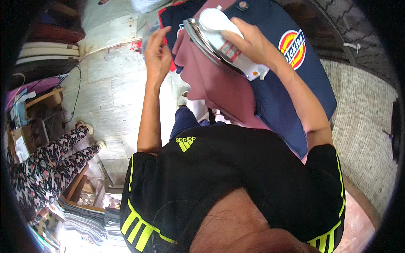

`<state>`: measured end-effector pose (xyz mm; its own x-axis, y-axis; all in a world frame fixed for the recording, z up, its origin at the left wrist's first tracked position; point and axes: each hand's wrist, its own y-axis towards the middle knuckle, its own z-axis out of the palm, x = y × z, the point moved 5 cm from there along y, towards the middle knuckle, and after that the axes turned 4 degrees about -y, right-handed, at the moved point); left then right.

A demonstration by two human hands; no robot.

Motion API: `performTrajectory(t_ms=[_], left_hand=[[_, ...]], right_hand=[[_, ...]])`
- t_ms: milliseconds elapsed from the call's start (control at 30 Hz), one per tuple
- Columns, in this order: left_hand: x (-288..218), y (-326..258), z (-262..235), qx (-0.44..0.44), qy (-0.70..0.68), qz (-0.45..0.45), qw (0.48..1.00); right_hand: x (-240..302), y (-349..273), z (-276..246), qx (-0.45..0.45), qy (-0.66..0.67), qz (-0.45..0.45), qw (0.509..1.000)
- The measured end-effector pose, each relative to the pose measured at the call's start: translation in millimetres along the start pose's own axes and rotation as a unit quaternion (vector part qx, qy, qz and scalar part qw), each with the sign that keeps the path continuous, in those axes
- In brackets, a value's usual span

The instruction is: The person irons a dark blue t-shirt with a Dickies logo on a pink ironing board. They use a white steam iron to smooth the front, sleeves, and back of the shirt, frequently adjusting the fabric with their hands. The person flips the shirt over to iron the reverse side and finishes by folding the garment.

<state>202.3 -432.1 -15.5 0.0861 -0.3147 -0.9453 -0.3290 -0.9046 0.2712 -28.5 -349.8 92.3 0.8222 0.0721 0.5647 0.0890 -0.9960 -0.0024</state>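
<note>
My right hand (255, 44) is wrapped round the handle of a white-and-chrome electric iron (225, 48). The iron is over a mauve cloth (215, 88) with a wavy edge; whether it rests on the cloth or is held just above it, I cannot tell. Beneath the mauve piece spreads a navy cloth (270, 17) with a round red-and-yellow print, covering a work surface. To the left of the iron, my left hand (158, 57) is raised beside the cloth's red-trimmed edge, fingers loosely bent and apart, with nothing visible in them.
On the left stands another person in patterned trousers (63, 152), near shelves and a dark cord (79, 84) on the tiled floor (101, 80). Folded cloth stacks (86, 223) lie at the lower left. A white bag (147, 4) sits beyond the table. A ribbed mat (358, 97) lies right.
</note>
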Motion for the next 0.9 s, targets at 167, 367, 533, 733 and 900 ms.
performTrajectory(t_ms=[167, 367, 533, 733, 900], left_hand=[[-15, -7, 17, -0.070, -0.049, 0.055, 0.995], [-45, -16, 85, 0.009, -0.072, 0.082, 0.994], [-45, -34, 135, 0.033, 0.249, 0.260, 0.932], [-53, -46, 144, 0.036, 0.367, 0.253, 0.894], [-39, -36, 140, 0.019, 0.387, 0.295, 0.873]], right_hand=[[-10, -18, 3, 0.009, -0.001, 0.015, 1.000], [-7, -97, -27, 0.001, -0.025, 0.027, 0.999], [-29, -204, -27, -0.100, 0.043, 0.136, 0.985], [-9, -306, -18, -0.089, 0.065, 0.276, 0.955], [19, -353, 22, -0.139, 0.131, 0.315, 0.930]])
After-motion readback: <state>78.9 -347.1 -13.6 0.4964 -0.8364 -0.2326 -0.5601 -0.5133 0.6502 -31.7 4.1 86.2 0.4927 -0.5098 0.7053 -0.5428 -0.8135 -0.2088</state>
